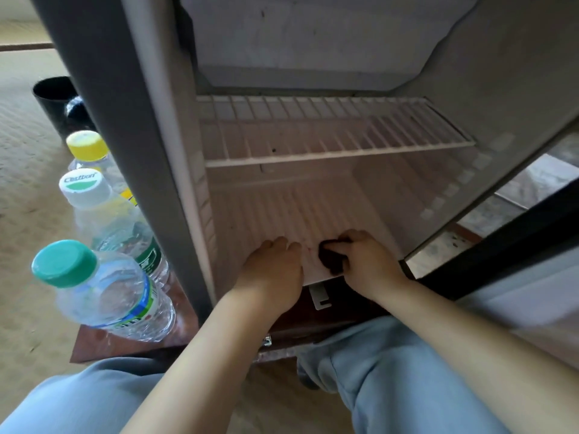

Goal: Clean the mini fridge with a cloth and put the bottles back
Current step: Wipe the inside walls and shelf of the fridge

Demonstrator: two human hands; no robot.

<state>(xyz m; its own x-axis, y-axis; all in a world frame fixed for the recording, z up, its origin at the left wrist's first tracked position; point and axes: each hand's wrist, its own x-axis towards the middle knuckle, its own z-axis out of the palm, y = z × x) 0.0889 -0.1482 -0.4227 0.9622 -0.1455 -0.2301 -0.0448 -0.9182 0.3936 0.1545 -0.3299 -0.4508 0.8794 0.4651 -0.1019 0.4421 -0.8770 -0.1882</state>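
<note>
Right hand (369, 261) curls tight round the dark cloth (331, 259) on the bottom shelf (282, 214); just beside those fingers, left hand (272, 267) rests bent-fingered, grip unclear.

The wire shelf (329, 142) is capping the lower compartment; three bottles (106, 286) are crowding the mini fridge's (150, 120) left outer side.

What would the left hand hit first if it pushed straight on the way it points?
Nothing close: the left hand points inward along the white ribbed plastic floor tray, which looks bare ahead. Likely first contact: the pale rear fridge wall, though depth is unclear.
</note>
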